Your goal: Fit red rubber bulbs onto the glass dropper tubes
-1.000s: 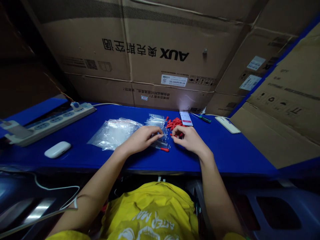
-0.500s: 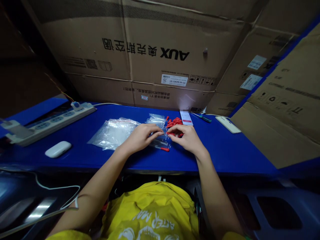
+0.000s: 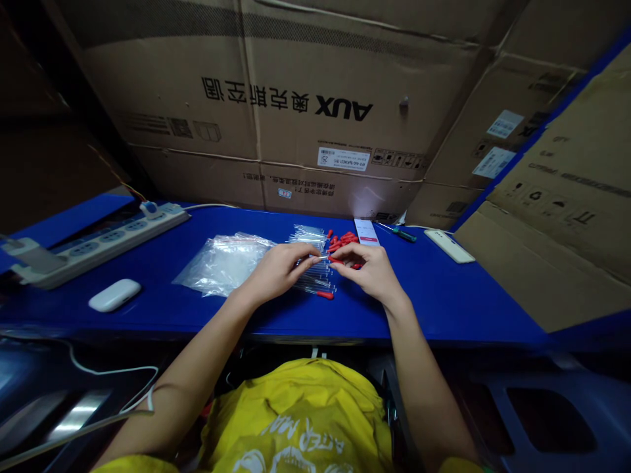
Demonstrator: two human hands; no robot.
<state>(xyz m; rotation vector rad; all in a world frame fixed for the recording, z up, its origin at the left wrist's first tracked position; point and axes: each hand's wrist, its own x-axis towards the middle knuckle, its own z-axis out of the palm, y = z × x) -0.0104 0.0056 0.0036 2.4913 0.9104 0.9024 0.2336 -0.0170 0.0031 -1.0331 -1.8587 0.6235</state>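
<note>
My left hand [image 3: 283, 268] pinches a thin glass dropper tube [image 3: 323, 258] between thumb and forefinger, over the middle of the table. Facing it, my right hand [image 3: 369, 268] pinches a red rubber bulb [image 3: 336, 260], whose end meets or nearly meets the tube's end. Below and behind my fingers lies a spread of clear glass tubes [image 3: 306, 235]. A pile of loose red bulbs [image 3: 346, 240] is just past my right fingers. One tube in the spread, on the near side, carries a red bulb [image 3: 325, 295].
Clear plastic bags [image 3: 221, 263] lie left of my left hand on the blue table [image 3: 434, 302]. Farther left are a power strip [image 3: 118, 236] and a white case [image 3: 115, 295]. A paper card [image 3: 365, 231], a screwdriver [image 3: 401, 232] and a phone [image 3: 448, 245] lie right. Cardboard [image 3: 296, 131] stands behind.
The red bulb in my right fingers and the tube end in my left now show closer together, nearly in line. Both hands have barely shifted.
</note>
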